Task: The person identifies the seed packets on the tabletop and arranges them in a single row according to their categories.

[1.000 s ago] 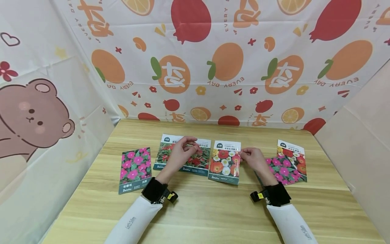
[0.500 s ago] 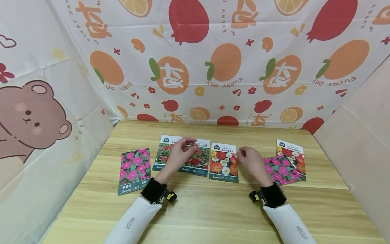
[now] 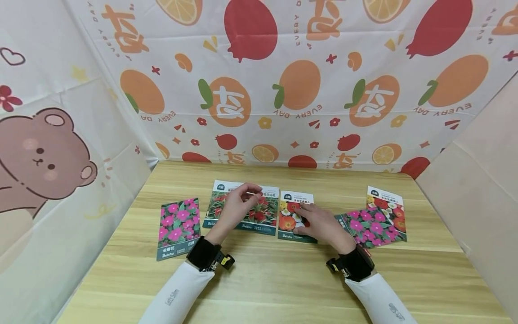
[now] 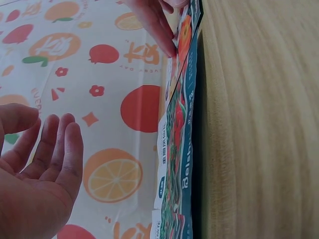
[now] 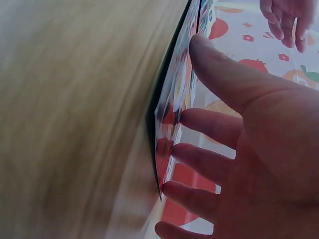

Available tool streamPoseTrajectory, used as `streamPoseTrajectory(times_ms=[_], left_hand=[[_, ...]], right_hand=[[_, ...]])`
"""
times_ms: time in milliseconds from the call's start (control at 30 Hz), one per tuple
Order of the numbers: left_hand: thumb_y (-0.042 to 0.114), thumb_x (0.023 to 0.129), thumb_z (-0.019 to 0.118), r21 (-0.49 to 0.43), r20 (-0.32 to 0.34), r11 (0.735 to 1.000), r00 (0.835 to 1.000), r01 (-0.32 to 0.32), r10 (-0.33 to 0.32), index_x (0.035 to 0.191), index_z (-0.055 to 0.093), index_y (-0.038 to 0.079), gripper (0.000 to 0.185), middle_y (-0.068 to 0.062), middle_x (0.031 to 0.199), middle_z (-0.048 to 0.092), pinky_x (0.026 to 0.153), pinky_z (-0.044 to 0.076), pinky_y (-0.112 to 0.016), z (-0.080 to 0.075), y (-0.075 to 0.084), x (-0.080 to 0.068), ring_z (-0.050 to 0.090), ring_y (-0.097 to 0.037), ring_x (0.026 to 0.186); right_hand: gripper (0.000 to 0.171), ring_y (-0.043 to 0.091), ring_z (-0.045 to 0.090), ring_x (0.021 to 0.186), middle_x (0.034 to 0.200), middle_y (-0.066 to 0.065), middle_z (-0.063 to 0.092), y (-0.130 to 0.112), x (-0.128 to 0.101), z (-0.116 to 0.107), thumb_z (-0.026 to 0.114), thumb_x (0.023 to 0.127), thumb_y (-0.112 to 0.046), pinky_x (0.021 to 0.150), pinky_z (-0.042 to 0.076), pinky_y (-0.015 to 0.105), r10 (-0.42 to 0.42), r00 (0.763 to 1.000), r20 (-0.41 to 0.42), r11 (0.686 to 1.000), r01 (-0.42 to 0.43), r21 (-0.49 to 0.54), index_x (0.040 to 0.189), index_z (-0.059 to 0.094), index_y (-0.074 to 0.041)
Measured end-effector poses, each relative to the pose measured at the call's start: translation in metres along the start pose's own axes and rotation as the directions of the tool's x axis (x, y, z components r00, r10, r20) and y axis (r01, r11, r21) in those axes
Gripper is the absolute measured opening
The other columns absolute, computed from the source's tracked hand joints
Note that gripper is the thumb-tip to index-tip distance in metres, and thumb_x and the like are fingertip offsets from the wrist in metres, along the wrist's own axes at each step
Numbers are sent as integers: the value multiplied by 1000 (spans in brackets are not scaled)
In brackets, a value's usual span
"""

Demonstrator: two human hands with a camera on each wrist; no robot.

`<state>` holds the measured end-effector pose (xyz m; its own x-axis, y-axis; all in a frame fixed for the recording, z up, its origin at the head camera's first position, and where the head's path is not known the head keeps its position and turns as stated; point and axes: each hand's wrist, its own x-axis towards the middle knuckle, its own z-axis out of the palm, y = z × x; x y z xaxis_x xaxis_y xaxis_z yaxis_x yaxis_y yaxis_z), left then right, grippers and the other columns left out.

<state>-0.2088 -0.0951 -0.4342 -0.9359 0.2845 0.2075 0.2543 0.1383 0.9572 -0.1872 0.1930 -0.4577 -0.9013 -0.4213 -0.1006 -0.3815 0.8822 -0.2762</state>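
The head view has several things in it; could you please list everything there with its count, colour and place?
Table: 1, pale wood, foreground
Pink-flower packets: 2, pink and green, left and right
Red-flower packets: 2, red, green and white, left of centre
Orange-flower packets: 2, orange, red and white, right of centre and far right
Fruit-print backdrop: 1, white, orange and red, behind
Bear-print cloth: 1, pale with brown bear, left side
Plain cloth: 1, pale, right side
Wristbands: 2, black, on both wrists
Sleeves: 2, white, bottom
Left hand: 1, bare, above red-flower packets
Right hand: 1, bare, fingers on central orange-flower packet
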Motion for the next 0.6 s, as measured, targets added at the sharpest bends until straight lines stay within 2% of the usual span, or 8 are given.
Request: streamPoseTrajectory(times_ms=[233,367,500,600], left_hand=[[21,105,64,2,33,1000,999,-1,1,125,68,10,24,-12,119,69,90,53,-59,1,-2,1,66,-28,102],[19,105,63,-6,39,1000,999,-1,1,126,68,9,23,-14,118,69,90,53,-61,2,-2,1,66,-33,104],[16,105,63,-10,35,1000,999,3,-3,124,68,9,21,-12,117,69,89,53,-63,3,-3,0,66,-35,104],[16,104,64,-8,31,1000,999,5,-5,122,69,10,20,-8,115,70,90,53,-63,3,-4,-1,66,-34,103]], right_hand=[[78,48,28,150,163,21,35,-1,-3,-5,71,95,-51,115,30,68,-8,999,44,999,7,37,156,48,-9],[69,46,38,146,157,23,44,-4,-6,-11,74,95,-45,112,35,67,17,999,37,998,-19,54,148,56,-5],[64,41,45,143,156,23,47,-8,-7,-15,72,98,-43,111,41,60,37,992,119,998,-44,54,145,58,-2],[68,40,41,146,159,22,42,-10,-7,-15,69,99,-45,113,40,59,52,984,173,996,-64,66,149,54,-2]])
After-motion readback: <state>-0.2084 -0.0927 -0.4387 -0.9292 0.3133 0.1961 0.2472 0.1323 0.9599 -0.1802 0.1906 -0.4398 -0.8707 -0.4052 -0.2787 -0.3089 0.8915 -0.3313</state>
